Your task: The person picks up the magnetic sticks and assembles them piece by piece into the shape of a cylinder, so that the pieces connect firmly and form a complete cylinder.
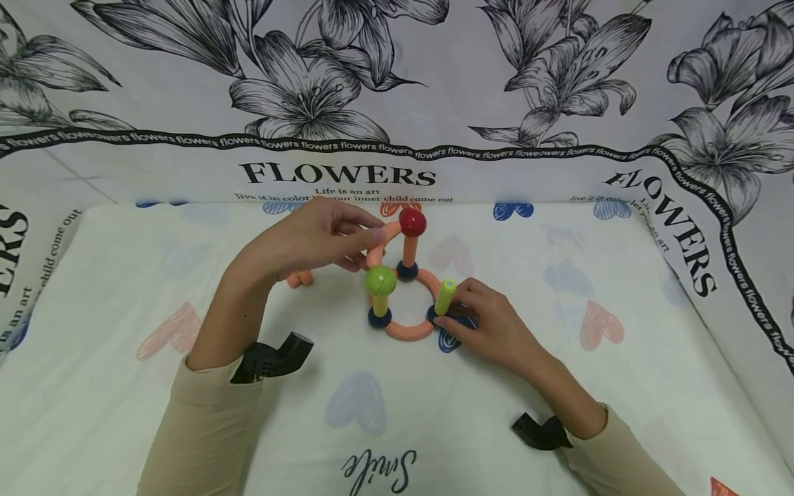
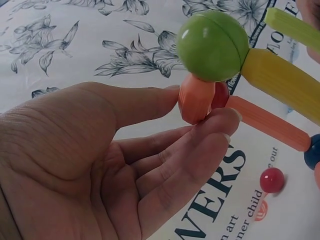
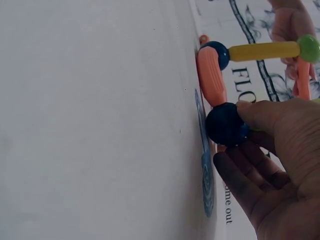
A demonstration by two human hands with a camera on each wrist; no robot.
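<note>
A magnetic stick-and-ball structure stands on the cloth, with curved orange sticks [image 1: 409, 332] and dark blue balls [image 1: 380, 317] forming a ring base. An upright yellow stick [image 1: 380, 306] carries a green ball [image 1: 380, 281]; an upright orange stick [image 1: 410, 251] carries a red ball [image 1: 412, 222]. My left hand [image 1: 304, 238] pinches a curved orange stick [image 2: 196, 99] at the top, between the red and green balls. On the right side, my right hand [image 1: 493, 324] grips a dark blue base ball [image 3: 227, 125] between thumb and fingers. From that ball rises a light green stick [image 1: 445, 297], its top bare.
Loose orange pieces [image 1: 300, 278] lie just beyond my left wrist. A separate red ball [image 2: 272, 180] rests on the cloth behind the structure. Black wrist-worn devices [image 1: 273, 355] stick out by both sleeves. The white cloth [image 1: 298, 441] has printed hearts and lettering.
</note>
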